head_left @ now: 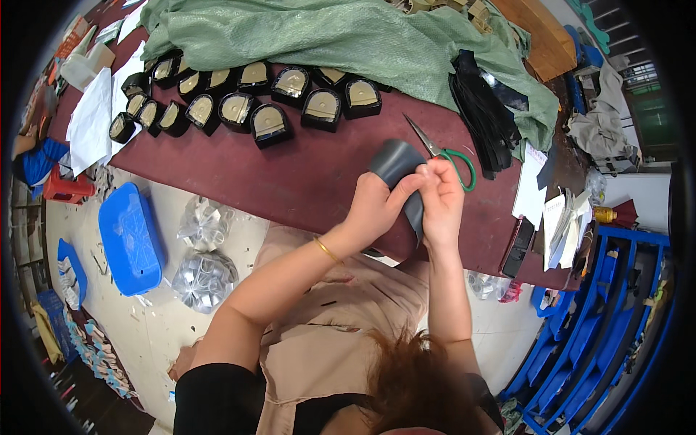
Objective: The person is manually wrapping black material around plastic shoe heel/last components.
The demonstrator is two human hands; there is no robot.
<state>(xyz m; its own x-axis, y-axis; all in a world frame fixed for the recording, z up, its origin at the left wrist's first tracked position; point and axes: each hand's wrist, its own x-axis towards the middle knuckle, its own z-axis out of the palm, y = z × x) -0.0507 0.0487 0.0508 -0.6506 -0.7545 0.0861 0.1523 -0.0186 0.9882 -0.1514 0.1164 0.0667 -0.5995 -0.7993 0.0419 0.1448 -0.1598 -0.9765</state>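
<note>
A large green woven plastic sack point(348, 36) lies spread across the far side of the dark red table point(290, 174), rumpled and partly covering the goods behind it. On the pale floor to the left sit two crumpled clear plastic bags point(205, 250), one just behind the other, beside a blue plastic tray point(130, 239). Another clear plastic bag point(484, 284) shows under the table's near edge on the right. At the table's right end lie white paper sheets and slips point(562, 217), loosely stacked; their print is too small to tell. No screens or signs are visible.
</note>
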